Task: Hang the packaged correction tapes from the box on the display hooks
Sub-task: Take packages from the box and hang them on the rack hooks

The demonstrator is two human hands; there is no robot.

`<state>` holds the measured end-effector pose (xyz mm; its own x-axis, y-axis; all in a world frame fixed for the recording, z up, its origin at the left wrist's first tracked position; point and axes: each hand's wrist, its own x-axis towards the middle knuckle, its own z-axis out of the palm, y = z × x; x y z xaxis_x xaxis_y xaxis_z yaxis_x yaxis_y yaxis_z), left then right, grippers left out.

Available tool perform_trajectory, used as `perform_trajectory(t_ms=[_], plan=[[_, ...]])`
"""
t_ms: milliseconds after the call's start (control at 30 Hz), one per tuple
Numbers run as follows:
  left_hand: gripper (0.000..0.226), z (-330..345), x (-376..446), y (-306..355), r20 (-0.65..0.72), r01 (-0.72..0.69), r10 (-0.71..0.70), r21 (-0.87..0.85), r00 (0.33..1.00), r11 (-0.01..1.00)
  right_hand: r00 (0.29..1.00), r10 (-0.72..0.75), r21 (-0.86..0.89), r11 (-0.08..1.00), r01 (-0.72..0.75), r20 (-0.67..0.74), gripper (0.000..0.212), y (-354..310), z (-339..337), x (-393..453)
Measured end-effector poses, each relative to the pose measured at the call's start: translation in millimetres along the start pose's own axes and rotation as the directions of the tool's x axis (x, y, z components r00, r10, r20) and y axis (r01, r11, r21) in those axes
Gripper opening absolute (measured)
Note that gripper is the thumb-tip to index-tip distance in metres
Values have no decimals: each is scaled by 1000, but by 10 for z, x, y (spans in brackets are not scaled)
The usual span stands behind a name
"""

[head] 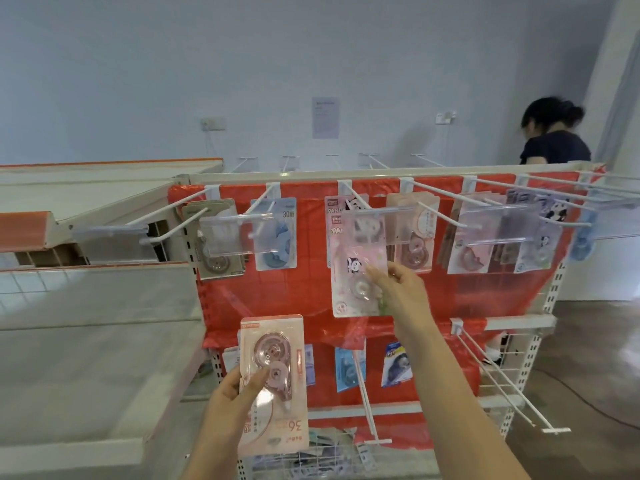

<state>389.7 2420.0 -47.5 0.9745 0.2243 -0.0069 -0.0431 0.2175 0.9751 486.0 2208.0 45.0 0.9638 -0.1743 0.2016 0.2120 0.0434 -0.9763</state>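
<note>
Pale blue wall (173,64) forms the background, bearing a socket and a paper notice; grey shelves (86,306) stand at left. Centre: a white display rack (346,174) backed with red sheeting (277,299) carries an upper row of display hooks (440,194) with clear label holders. From left to right, most upper hooks already bear packaged correction tapes: a beige pack (216,244), a blue pack (277,237), and thicker stacks toward the right. Left hand (239,389) grips a pink pack (273,382) low in front of the rack, thumb across its blister, not yet hung. Right hand (401,289) pinches the lower edge of a panda-printed pack (358,268) at the middle hook; whether its hole is fully threaded cannot be told. Lower hooks (363,393) hold a few blue packs, two long ones projecting bare. More packs lie in a wire basket (329,452) below; no box is visible. Judged state: well advanced, at least two packs outstanding. Right background: another person (554,140), brown floor (588,341).
</note>
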Motion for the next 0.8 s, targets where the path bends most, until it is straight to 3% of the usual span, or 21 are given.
perform_trajectory(t_ms=[100, 233, 400, 500, 567, 633, 700, 800], plan=[[72, 24, 23, 27, 8, 6, -6, -3, 1000, 1000, 999, 47, -23, 999, -47, -12, 19, 69, 194, 360], [96, 29, 80, 46, 17, -22, 22, 29, 1000, 999, 980, 194, 16, 981, -193, -44, 17, 128, 380, 855], [73, 34, 99, 65, 30, -22, 20, 55, 999, 998, 947, 318, 89, 945, -313, -40, 46, 385, 507, 1106], [47, 45, 123, 47, 25, -2, 0, 61, 1000, 998, 931, 364, 55, 929, -365, 33, 60, 519, 511, 803], [42, 46, 144, 6, 27, 19, -22, 99, 999, 995, 906, 410, -18, 912, -411, 103, 57, 607, 473, 550], [45, 75, 144, -36, 59, 30, -39, 144, 997, 989, 859, 436, -64, 898, -436, 270, 42, 599, 423, 308], [43, 132, 134, -69, 79, 31, -46, 177, 996, 984, 799, 385, -142, 921, -362, 462, 31, 467, 379, 96], [29, 254, 129, -113, 132, 13, -48, 257, 990, 966, 775, 256, -361, 932, -39, 578, 23, 284, 329, -45]])
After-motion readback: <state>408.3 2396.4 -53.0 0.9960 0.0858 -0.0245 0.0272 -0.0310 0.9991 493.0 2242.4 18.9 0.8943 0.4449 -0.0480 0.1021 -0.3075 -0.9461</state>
